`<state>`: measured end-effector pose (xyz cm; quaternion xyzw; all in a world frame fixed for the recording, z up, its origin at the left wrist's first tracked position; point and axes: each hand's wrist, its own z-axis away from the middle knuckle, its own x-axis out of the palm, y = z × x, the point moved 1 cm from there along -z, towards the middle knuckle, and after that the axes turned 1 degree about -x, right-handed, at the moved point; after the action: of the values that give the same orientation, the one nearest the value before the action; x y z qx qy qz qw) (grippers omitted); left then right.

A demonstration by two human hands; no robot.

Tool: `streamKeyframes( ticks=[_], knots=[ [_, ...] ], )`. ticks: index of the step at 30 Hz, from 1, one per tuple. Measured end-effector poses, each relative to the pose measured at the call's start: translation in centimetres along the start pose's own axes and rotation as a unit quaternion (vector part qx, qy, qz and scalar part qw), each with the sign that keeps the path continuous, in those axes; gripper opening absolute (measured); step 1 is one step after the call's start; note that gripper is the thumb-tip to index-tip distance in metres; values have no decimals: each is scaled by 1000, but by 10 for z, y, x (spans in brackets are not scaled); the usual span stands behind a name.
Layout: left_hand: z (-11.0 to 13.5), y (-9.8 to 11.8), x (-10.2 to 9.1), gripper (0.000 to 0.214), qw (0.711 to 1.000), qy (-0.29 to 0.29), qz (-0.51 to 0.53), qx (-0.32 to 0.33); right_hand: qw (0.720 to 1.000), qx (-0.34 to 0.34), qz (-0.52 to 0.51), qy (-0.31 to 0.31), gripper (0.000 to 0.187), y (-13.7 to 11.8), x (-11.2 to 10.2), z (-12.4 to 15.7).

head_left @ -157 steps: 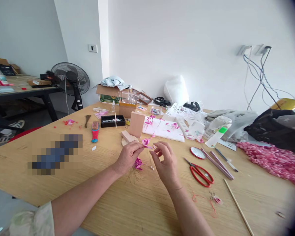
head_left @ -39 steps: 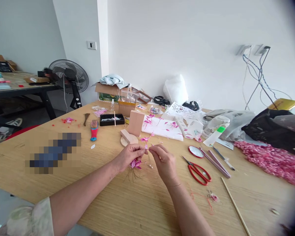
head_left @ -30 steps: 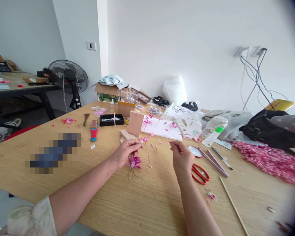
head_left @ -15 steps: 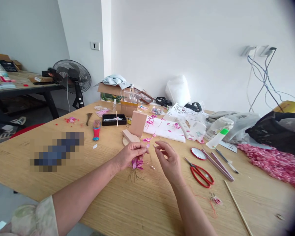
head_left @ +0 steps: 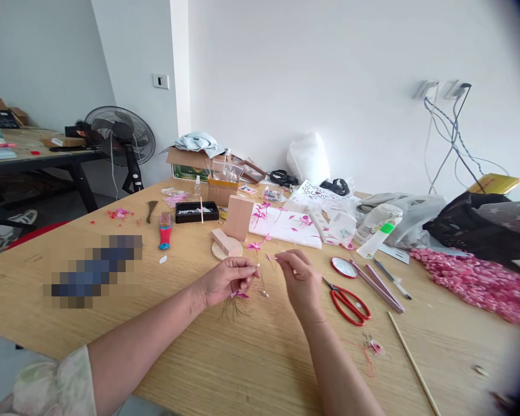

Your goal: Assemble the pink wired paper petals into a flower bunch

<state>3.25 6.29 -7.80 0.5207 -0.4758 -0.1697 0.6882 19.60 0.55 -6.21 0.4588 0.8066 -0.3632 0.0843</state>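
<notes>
My left hand (head_left: 233,280) pinches a spray of pink artificial flowers (head_left: 255,246) at its stem. Blossoms stand above the fingers, and white pearl beads (head_left: 265,293) hang on fine strands beside them. Below the same hand, more pink petals (head_left: 239,295) and a fan of thin dark wire ends (head_left: 234,309) stick out. To the right, clear of the flowers, my right hand (head_left: 304,286) has thumb and fingertips pressed together. Something tiny and pale seems to be at its tips, too small to name. A small pink petal (head_left: 268,258) shows between the hands.
Red-handled scissors (head_left: 351,303), a round mirror (head_left: 344,267) and a wooden stick (head_left: 411,361) lie to the right. Wooden blocks (head_left: 239,218), a white foam slab (head_left: 286,228) with flowers, a black tray (head_left: 196,211) and a red brush (head_left: 165,234) are beyond my hands.
My right fingertips have closed into a tighter pinch. My left hand has turned a little, hiding more of the lower petals. The whole view has shifted slightly to the right.
</notes>
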Motion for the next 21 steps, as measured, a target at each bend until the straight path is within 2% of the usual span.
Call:
streamKeyframes(
  ticks=[2, 4, 6, 8, 10, 12, 14, 17, 19, 21],
  knots=[
    [0, 1, -1, 15, 1000, -4, 12, 8, 996, 55, 39, 60, 16, 13, -8, -3],
    [0, 4, -2, 15, 1000, 9, 8, 28, 992, 85, 60, 75, 16, 22, -10, -4],
    [-1, 7, -3, 17, 997, 45, -16, 57, 997, 64, 47, 18, 16, 23, -1, -1],
    [-2, 10, -4, 19, 990, 88, -61, 91, 996, 1, 21, -83, 19, 17, 13, 4],
    [-3, 12, -5, 22, 979, 118, -119, 119, 981, -68, 1, -179, 21, 7, 26, 10],
    [-3, 13, -5, 23, 965, 130, -180, 138, 968, -105, -16, -225, 21, -2, 32, 13],
    [-3, 14, -4, 24, 951, 133, -240, 145, 975, -86, -39, -200, 22, -6, 30, 12],
    [-3, 12, -2, 23, 926, 131, -325, 141, 990, 1, -82, -117, 22, -5, 19, 8],
    [-4, 9, -1, 22, 913, 124, -363, 140, 988, 27, -109, -110, 21, -5, 16, 6],
    [-5, 6, -1, 23, 907, 118, -382, 136, 984, 18, -123, -131, 18, -6, 16, 6]
  ],
)
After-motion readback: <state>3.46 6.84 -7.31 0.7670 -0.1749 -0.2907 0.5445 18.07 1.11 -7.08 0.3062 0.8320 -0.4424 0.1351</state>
